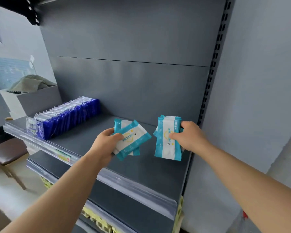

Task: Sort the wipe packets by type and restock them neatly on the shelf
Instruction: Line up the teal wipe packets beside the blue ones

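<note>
A long row of dark blue wipe packets (64, 117) stands on edge along the left part of the grey shelf (84, 140), running from the front lip back toward the rear panel. The stretch of shelf between that row and the hands is bare, so nothing blocks the middle and right of the board. A clear plastic price strip (118, 179) runs along the shelf's front edge. To the left, beyond the shelf's end, a white box (22, 101) holds a heap of grey-patterned packets (30, 84), and a brown-seated stool (7, 153) stands lower down on the pale floor.

The left hand (104, 145) is clamped on a small fan of teal-and-white wipe packets (131, 140), thumb on top and fingers beneath, at least two of them skewed against each other, held just above the shelf's middle. The right hand (190, 137) is clamped on a second bunch of teal-and-white packets (168, 138), held upright with the thumb across the front face; their lower edges seem to rest on or hover just over the right end of the shelf, which one I cannot tell. The two bunches are near each other but apart.

The shelving is dark grey metal with a slotted upright (213, 64) at the right, set against a pale wall (259, 81).
</note>
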`<state>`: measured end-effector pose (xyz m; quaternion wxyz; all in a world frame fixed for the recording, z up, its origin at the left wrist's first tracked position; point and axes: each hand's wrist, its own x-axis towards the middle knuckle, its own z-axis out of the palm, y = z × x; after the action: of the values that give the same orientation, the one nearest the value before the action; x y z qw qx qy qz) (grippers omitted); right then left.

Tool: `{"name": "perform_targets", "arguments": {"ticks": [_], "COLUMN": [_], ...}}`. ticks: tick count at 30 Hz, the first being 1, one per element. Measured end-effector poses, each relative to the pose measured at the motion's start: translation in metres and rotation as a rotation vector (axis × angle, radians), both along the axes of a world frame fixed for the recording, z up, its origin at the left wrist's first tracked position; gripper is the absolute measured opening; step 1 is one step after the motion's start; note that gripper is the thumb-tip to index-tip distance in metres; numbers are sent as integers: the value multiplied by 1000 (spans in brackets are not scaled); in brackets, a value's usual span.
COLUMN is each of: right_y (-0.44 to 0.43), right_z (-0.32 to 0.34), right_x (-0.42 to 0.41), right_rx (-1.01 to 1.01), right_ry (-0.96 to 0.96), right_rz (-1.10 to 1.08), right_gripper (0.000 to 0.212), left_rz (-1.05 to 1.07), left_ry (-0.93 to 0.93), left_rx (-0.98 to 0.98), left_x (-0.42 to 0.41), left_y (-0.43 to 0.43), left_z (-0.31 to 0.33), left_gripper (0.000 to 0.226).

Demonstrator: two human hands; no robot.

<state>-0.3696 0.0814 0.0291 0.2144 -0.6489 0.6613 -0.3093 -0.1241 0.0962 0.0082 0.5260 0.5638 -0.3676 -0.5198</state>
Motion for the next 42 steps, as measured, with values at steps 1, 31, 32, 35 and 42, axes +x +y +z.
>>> {"name": "perform_targets", "arguments": {"ticks": [1, 31, 32, 35, 42], "right_y": [-12, -139, -138, -131, -109], "right_z": [-3, -5, -4, -1, -19], "right_x": [5, 133, 131, 120, 139], "right_rx": [18, 13, -12, -44, 147], "right_ry": [16, -69, -69, -184, -624], "right_rz": [-2, -66, -133, -325, -271], "right_gripper": [15, 11, 11, 13, 27], "left_rz": [-1, -651, -605, -414, -345], "left_ry": [-10, -506, -513, -579, -317], "left_rx": [-6, -271, -287, -316, -166], "left_x": [6, 114, 118, 132, 115], "left_y": [-12, -213, -217, -226, -221], "left_z": [-2, -12, -15, -24, -41], "left_gripper": [38, 18, 18, 16, 12]}}
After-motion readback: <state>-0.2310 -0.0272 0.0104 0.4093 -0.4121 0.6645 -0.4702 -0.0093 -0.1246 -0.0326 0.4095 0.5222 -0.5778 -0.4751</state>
